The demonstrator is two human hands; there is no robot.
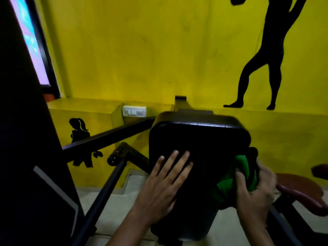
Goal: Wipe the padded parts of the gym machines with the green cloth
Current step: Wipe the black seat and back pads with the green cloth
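Cloth (243, 176), bright green and bunched into folds, sits against the right edge of the black pad (198, 139), low on that side. Right hand (255, 190) grips it: thumb across the front of the bundle, fingers curled round behind, so the cloth is pinched between them and pressed to the pad's side. This hand is blurred, and how far the fingers wrap behind cannot be told.

Left hand (165, 180) lies flat on the pad's face, fingers straight and spread, tips pointing up toward the pad's middle; it holds nothing. Both bare forearms come up from the bottom edge.

The pad is a rounded rectangle, glossy along its top edge, mounted on a dark frame. Black bars (106, 137) run from behind it down to the left, one ending in a round knob (113, 158). A maroon seat (301, 190) shows at the right edge, near the right hand. Behind stands a yellow wall (142, 50) with a white switch plate (134, 111) just left of the pad's top, and black painted figures: a large one (262, 64) at upper right, a small one (78, 128) at lower left. A window (32, 41) edges the upper left.
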